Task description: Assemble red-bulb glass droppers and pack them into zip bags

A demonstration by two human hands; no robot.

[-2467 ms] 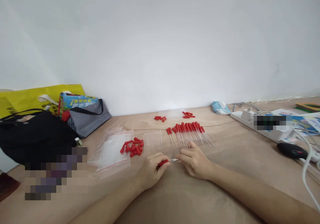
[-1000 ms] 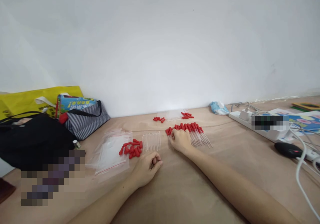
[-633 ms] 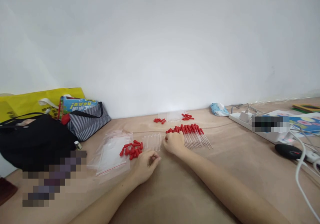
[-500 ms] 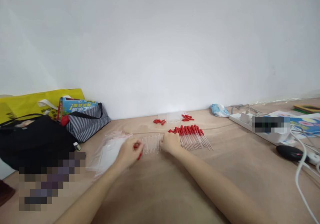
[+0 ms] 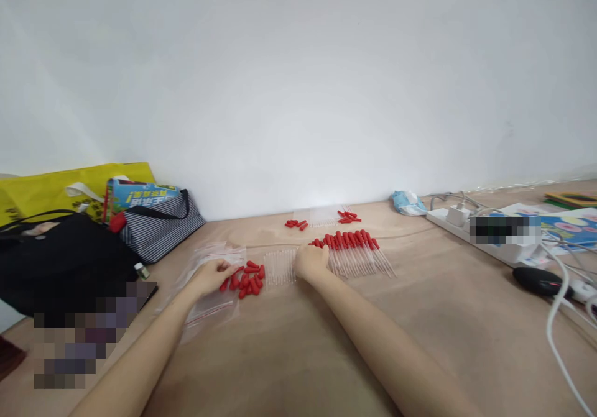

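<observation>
Fingertips of the left hand (image 5: 211, 278) meet red rubber bulbs (image 5: 254, 286); right hand (image 5: 311, 263) curls by slim clear-plastic tubes (image 5: 280, 268) (can't tell either grasp); best pinch singly, lightly.

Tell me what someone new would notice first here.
Probably the bright red bulbs: a loose pile by the left hand, and a row of red-capped clear tubes beside the right hand. Next, perhaps, the yellow bag against the wall at far left.
</observation>
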